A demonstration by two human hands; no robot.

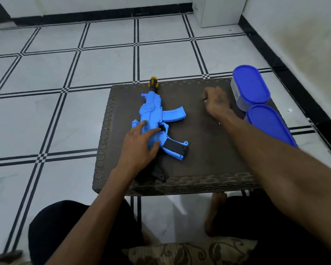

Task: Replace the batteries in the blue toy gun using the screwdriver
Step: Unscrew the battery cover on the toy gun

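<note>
A: Preparation is judged to be the step in hand. The blue toy gun [154, 119] is laid flat on the brown woven table [199, 150], toward its left part, with the yellow and black muzzle pointed away from the person and the black stock at the near edge.

B: How is it held?

A: The left hand [139, 148] is rested on the rear body of the gun, fingers spread and fairly straight; it is pressed down, not gripped. The right hand [216, 101] is placed on the table well apart from the gun, just beside the two containers with blue lids [250, 85]. Its fingers are curled under. Something small and pale is glimpsed at them, but whether anything is pinched cannot be told.

B: Is the screwdriver seen?

A: No screwdriver can be identified, and no battery cover is seen opened. So the task is judged to be near its beginning.

B: What is needed next?

A: The screwdriver must be taken up, the cover screw found, and the gun kept steady.
</note>
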